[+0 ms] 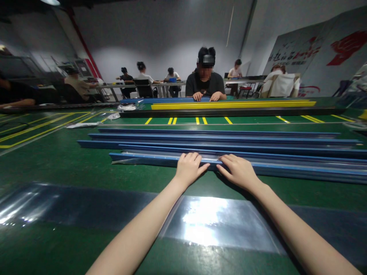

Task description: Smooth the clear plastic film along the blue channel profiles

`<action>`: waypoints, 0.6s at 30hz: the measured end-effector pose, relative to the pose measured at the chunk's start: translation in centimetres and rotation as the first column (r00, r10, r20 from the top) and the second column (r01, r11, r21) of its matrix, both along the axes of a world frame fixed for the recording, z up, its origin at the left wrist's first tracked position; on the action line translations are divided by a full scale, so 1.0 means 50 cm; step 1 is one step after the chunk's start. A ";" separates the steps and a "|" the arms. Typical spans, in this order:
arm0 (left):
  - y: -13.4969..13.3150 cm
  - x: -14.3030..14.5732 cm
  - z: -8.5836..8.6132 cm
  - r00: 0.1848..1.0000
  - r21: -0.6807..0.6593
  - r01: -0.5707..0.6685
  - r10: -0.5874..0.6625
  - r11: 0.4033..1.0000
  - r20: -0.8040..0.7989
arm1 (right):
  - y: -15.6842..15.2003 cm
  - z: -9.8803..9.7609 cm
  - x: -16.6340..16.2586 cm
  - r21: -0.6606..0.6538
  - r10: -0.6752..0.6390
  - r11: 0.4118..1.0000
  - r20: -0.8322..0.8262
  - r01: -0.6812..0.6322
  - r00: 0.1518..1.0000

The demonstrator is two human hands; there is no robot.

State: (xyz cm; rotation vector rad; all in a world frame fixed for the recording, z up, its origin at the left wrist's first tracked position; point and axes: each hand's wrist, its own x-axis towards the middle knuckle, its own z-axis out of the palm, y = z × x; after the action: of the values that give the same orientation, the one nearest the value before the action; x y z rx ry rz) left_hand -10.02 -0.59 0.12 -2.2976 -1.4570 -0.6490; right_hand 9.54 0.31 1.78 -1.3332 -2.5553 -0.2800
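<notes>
A long blue plastic channel [155, 159] lies crosswise on the green table in front of me, its left end showing some clear film. My left hand [189, 168] grips it near the middle, fingers over the top edge and thumb along the near side. A short gap to the right, my right hand [239, 170] holds the same channel in a like way, its fingertips partly hidden. Just behind lie several more blue channels [143, 144], roughly parallel. Nearer to me, under my forearms, a wide clear plastic film strip [114, 208] lies flat and reflects the light.
Beyond a seam in the green table [71, 164] lie a black strip [229, 112] and a yellow channel [229, 105]. Across from me a person [205, 82] has both hands at another blue strip. Crumpled clear plastic [114, 116] rests at the left. Other people sit farther back.
</notes>
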 end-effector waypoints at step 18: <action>-0.001 0.001 0.000 0.999 0.025 -0.028 0.029 0.999 -0.032 | -0.001 -0.002 -0.001 0.038 -0.005 0.999 0.000 0.005 1.000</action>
State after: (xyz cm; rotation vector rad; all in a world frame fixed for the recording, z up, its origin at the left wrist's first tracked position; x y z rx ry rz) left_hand -9.98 -0.63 0.14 -2.2544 -1.4556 -0.6152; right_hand 9.48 0.26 1.65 -1.3261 -2.5343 -0.3280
